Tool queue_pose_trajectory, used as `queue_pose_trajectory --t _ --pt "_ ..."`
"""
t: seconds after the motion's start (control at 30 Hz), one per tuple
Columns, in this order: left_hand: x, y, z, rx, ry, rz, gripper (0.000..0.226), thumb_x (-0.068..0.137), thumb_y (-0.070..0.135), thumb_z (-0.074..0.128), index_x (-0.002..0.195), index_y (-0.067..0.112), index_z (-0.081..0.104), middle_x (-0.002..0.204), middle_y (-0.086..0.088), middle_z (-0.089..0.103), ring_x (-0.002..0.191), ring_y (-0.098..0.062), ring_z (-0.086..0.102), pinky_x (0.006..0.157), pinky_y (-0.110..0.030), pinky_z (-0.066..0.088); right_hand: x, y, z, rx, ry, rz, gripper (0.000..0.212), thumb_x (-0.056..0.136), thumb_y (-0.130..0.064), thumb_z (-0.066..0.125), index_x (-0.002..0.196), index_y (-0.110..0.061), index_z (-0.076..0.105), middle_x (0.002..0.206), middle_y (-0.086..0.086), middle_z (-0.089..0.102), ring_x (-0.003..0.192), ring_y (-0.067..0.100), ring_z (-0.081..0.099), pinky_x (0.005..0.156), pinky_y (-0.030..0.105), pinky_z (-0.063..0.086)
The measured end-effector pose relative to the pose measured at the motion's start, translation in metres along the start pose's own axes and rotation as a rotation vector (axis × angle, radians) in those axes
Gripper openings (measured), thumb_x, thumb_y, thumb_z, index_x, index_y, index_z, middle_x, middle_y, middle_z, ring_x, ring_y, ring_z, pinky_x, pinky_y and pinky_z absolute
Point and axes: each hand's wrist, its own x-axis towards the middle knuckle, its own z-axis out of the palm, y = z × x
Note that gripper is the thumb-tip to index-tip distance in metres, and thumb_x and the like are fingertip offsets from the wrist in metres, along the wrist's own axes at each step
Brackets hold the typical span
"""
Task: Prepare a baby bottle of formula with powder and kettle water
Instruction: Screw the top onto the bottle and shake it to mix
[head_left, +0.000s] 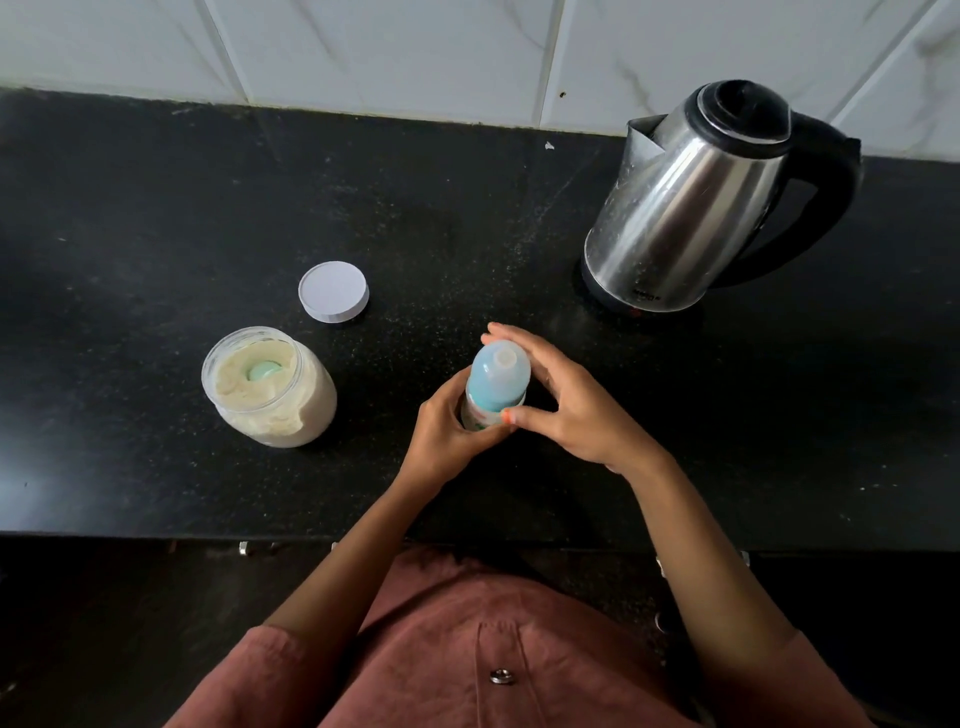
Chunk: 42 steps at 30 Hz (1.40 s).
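Clear jar (324, 395) w/ powder (231, 382) + scoop (264, 371) — L hand (447, 436), R hand (571, 410) fingers (545, 364) round bottle (496, 379)

A black speckled stone worktop (156, 208) carries a steel kettle with black handle (691, 208) at back right. At left stands an open clear jar of cream powder (270, 387), a round white lid (333, 291) flat just behind it.

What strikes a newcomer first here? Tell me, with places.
At centre front, the left hand grips the body of the capped baby bottle while the right hand curls over its top. A steel kettle stands back right; an open powder jar sits left, its white lid behind it.
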Motion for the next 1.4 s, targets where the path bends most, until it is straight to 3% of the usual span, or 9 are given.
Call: queue_pose_trajectory --t 0.27,0.43,0.5,0.8,0.97,1.03,1.23,1.33,1.4 --pt "0.000 0.000 0.000 0.020 0.022 -0.008 0.058 0.071 0.008 0.079 0.117 0.030 0.051 0.107 0.014 0.062 0.101 0.002 0.059 0.083 -0.015 0.048 0.008 -0.001 0.024 -0.258 0.356 0.064 0.068 0.057 -0.028 0.085 0.116 -0.016 0.054 0.112 -0.006 0.042 0.110 0.013 0.045 0.097 0.036 0.042" --pt "0.000 -0.001 0.000 0.013 0.005 -0.009 0.060 0.072 0.009 0.078 0.121 0.028 0.049 0.113 0.012 0.061 0.107 -0.003 0.058 0.090 -0.020 0.048 0.001 0.002 0.010 -0.040 0.101 0.015 0.084 0.070 -0.014 0.078 0.137 -0.026 0.030 0.139 -0.008 0.036 0.131 0.005 0.034 0.108 0.016 0.027" --pt "0.000 -0.001 0.000 0.020 0.001 -0.007 0.060 0.071 0.013 0.078 0.121 0.029 0.048 0.113 0.013 0.060 0.107 -0.002 0.058 0.090 -0.019 0.048 -0.001 0.002 0.002 -0.006 0.006 0.017 0.078 0.076 -0.005 0.070 0.136 -0.031 0.029 0.142 -0.007 0.039 0.132 0.004 0.035 0.110 0.021 0.028" --pt "0.001 -0.003 0.001 0.034 0.026 -0.011 0.058 0.072 0.008 0.078 0.120 0.025 0.051 0.108 0.014 0.061 0.102 0.003 0.058 0.085 -0.015 0.048 0.009 0.004 0.028 -0.271 0.409 0.052 0.066 0.057 -0.030 0.085 0.115 -0.012 0.057 0.110 -0.002 0.044 0.105 0.013 0.046 0.093 0.036 0.044" --pt "0.001 -0.002 0.000 0.031 0.006 -0.013 0.061 0.072 0.010 0.078 0.120 0.030 0.047 0.112 0.015 0.059 0.107 0.000 0.057 0.089 -0.017 0.047 0.003 0.007 0.013 -0.058 0.144 -0.014 0.078 0.069 -0.012 0.078 0.134 -0.023 0.037 0.136 -0.007 0.040 0.127 0.003 0.037 0.106 0.017 0.029" --pt "0.000 -0.003 0.000 0.032 0.000 -0.014 0.061 0.071 0.012 0.078 0.122 0.029 0.047 0.113 0.015 0.059 0.109 0.000 0.057 0.090 -0.016 0.047 0.003 0.007 0.006 -0.028 0.062 0.001 0.075 0.073 -0.005 0.072 0.135 -0.026 0.036 0.139 -0.006 0.044 0.129 0.005 0.038 0.108 0.021 0.030" --pt "-0.001 -0.001 0.002 0.050 0.038 -0.004 0.055 0.071 0.011 0.079 0.115 0.030 0.052 0.104 0.016 0.062 0.100 0.003 0.059 0.083 -0.013 0.048 0.009 0.009 0.019 -0.202 0.357 -0.050 0.061 0.059 -0.016 0.084 0.114 -0.013 0.056 0.107 -0.005 0.051 0.101 0.005 0.051 0.087 0.005 0.037" --pt "-0.001 0.000 0.001 0.067 0.041 0.002 0.056 0.072 0.009 0.078 0.113 0.034 0.050 0.102 0.020 0.061 0.098 0.009 0.058 0.081 -0.009 0.046 0.009 0.009 0.028 -0.251 0.448 -0.009 0.066 0.055 -0.024 0.087 0.112 -0.011 0.056 0.105 -0.002 0.045 0.101 0.013 0.051 0.088 0.016 0.041" --pt "-0.001 0.000 0.000 0.070 0.034 0.001 0.056 0.072 0.009 0.078 0.115 0.031 0.051 0.103 0.020 0.061 0.098 0.009 0.058 0.081 -0.010 0.046 0.008 0.008 0.023 -0.214 0.350 -0.011 0.071 0.057 -0.023 0.086 0.119 -0.014 0.053 0.112 -0.002 0.045 0.109 0.014 0.049 0.093 0.021 0.041"
